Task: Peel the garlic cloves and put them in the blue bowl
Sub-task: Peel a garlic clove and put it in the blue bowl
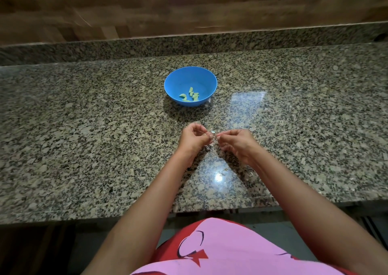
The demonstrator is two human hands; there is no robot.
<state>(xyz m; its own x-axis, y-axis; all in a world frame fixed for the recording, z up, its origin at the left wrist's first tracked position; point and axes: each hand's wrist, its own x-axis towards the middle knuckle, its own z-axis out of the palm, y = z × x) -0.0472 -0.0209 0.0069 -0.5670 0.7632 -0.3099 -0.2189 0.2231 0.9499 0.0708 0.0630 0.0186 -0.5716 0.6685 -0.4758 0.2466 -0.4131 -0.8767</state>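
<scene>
Pinching one small pale garlic clove point(212, 137) between them, left hand point(194, 140) and right hand point(237, 143) fingers curl mid-table, well short of the round blue plastic bowl point(190, 86); speckled granite table point(84, 138) lies broad either side.

Counter: you face a speckled granite worktop point(84, 127) with a raised granite upstand point(126, 45) along its back | Wall: wood-grain brown panelling point(168, 5) above the upstand | Light: you see two glossy glare patches on the stone, one bright spot point(218, 177) near the front edge | Below: dark floor point(42, 253) under the overhang
</scene>
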